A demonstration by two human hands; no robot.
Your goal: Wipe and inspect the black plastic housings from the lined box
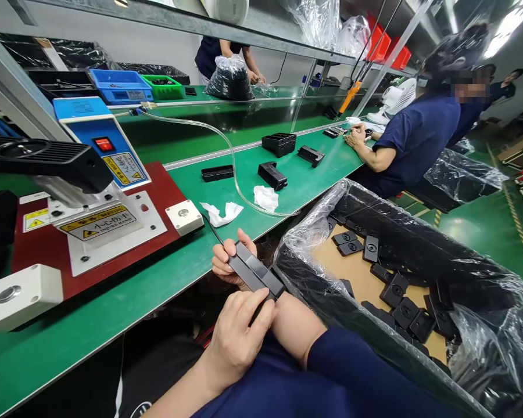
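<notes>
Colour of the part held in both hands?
Black: the part is plain, with no pattern. It shows best in the head view.

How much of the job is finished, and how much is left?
Done, it seems: a few black pieces lie out on the green belt. In hand: the left hand and right hand both grip one long black part. Left: probably plenty, since the lined box beside the person holds many small black parts.
</notes>
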